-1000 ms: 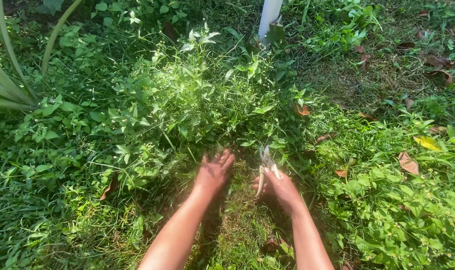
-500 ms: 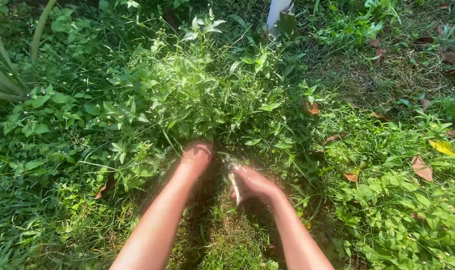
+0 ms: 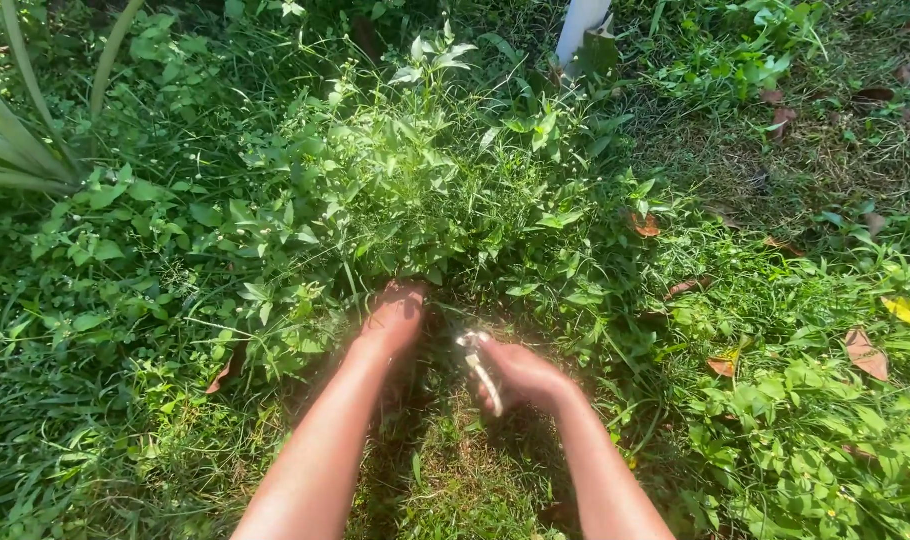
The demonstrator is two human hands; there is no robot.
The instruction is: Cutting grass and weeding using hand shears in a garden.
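**Hands at the base of a leafy weed clump**

The left hand point(image 3: 395, 315) reaches forward into the bottom of a tall, bushy weed clump point(image 3: 425, 170). Its fingertips are buried among the lowest leaves and stems, so whether the fingers are curled around anything cannot be told; only the back of the hand and the wrist show. The clump rises directly beyond the hand, spreading up and outward in bright sunlight.

The right hand point(image 3: 520, 375) sits just to the right and slightly nearer the person, fingers closed around the pale handles of a pair of garden shears point(image 3: 478, 365). The shears point up and left toward the clump's base, with their tip near the left hand but not touching it.

Between the two forearms lies a patch of short grass point(image 3: 455, 470). A white post point(image 3: 583, 25) stands behind the clump, and dry brown leaves point(image 3: 863, 350) lie scattered to the right.
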